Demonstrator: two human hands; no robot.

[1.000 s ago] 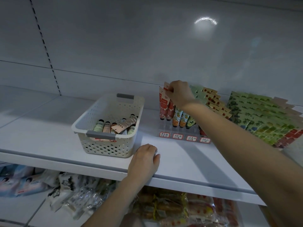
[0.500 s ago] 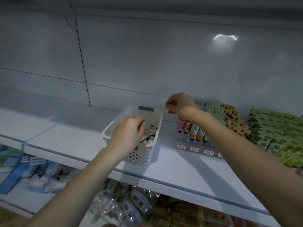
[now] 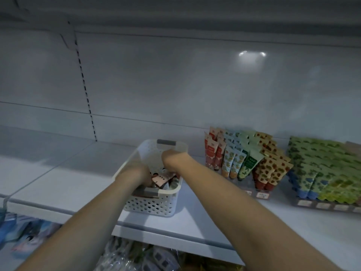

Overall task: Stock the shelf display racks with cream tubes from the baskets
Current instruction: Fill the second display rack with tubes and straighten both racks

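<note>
White perforated plastic basket (image 3: 152, 204): your left hand (image 3: 136, 173) near, right hand (image 3: 172, 158) far, both inside over flat crimped tubes (image 3: 161, 178); fingers hidden, can't tell either grip.

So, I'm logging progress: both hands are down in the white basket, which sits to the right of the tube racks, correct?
No. The head view shows the white basket left of the tube racks, not right. Both hands, the left hand and the right hand, do reach down into it.
</note>
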